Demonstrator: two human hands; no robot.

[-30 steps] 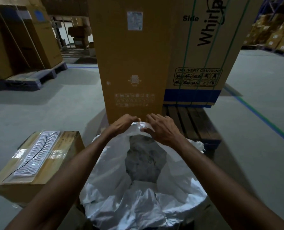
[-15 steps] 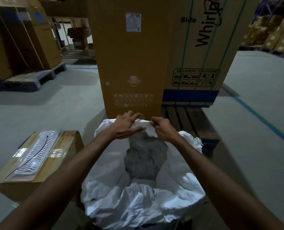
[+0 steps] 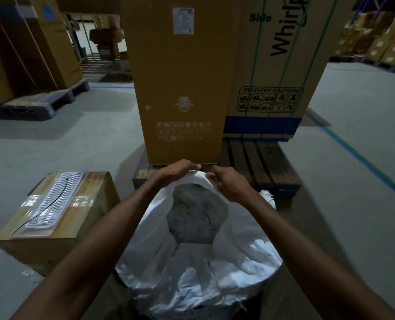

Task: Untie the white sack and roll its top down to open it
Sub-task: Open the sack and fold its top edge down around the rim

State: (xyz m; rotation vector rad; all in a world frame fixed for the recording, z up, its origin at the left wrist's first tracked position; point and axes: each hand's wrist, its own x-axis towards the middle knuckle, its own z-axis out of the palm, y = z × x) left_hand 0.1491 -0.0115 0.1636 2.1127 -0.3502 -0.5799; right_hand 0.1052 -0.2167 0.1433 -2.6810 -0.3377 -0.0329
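- The sack (image 3: 191,269) fills the lower centre of the frame, standing on the floor (image 3: 76,144) with its mouth upward; its near rim is already rolled down into a thick white cuff at the bottom centre.
- Both forearms reach away from the camera over that cuff, one from each lower corner, and meet at the sack's far rim just above the middle of the frame.
- Between the arms the mouth gapes, showing a grey crumpled mass inside; what it is cannot be told.
- The far rim stands up as a white flap, higher than the near cuff. The coming move likely turns on this: the flap has to fold outward and down, away from the camera.
- The left hand (image 3: 175,173) lies palm down over the flap's top left, fingers nearly straight and narrow together; whether it pinches the cloth underneath cannot be told.
- The right hand (image 3: 228,183) is curled, fingers closed on the flap's right edge.
- The hands are near each other, about equally far along the rim, neither clearly nearer.
- No tie is visible at the mouth.
- Beyond the hands stands a tall carton (image 3: 182,84) on a pallet (image 3: 261,162); a smaller box (image 3: 60,211) lies at left.
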